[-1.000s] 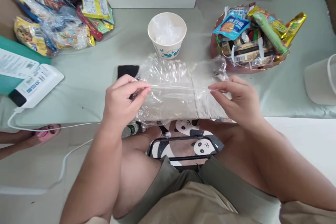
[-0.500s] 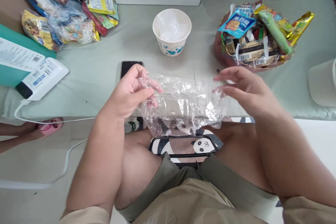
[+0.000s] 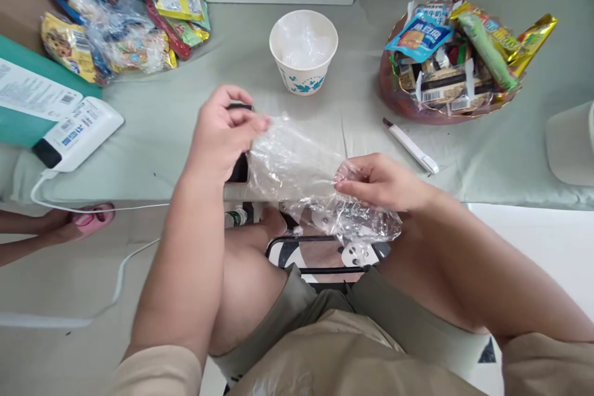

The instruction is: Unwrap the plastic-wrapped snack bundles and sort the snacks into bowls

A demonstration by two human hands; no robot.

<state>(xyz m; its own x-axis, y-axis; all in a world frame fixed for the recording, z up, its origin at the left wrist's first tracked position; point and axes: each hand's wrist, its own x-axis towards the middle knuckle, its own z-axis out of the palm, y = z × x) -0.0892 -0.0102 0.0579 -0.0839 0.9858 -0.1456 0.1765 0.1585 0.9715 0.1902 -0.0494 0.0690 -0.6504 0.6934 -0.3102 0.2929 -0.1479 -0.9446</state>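
Observation:
A clear, crinkled plastic bag [image 3: 297, 161] stretches between my two hands over the table's front edge. My left hand [image 3: 227, 130] pinches its upper left corner between thumb and fingertips. Lower down, my right hand [image 3: 371, 182] is closed on the bag's right part, and loose film hangs below it above my lap. Behind the left hand lies a dark phone [image 3: 239, 170], mostly covered. Beyond the bag stands a white paper tub [image 3: 304, 77] with blue leaf prints and clear film inside.
At the right, a basket [image 3: 394, 102] holds wrapped snacks, with a white utility knife [image 3: 411, 145] in front. Snack packets [image 3: 125, 43] pile up at the back left. A white device [image 3: 88, 136] trails a cable. A white container [image 3: 570, 142] stands far right. Another person's feet show lower left.
My right hand has moved left and down and closed on the bag, uncovering the utility knife. My left hand has risen slightly, and the bag now slants downward to the right.

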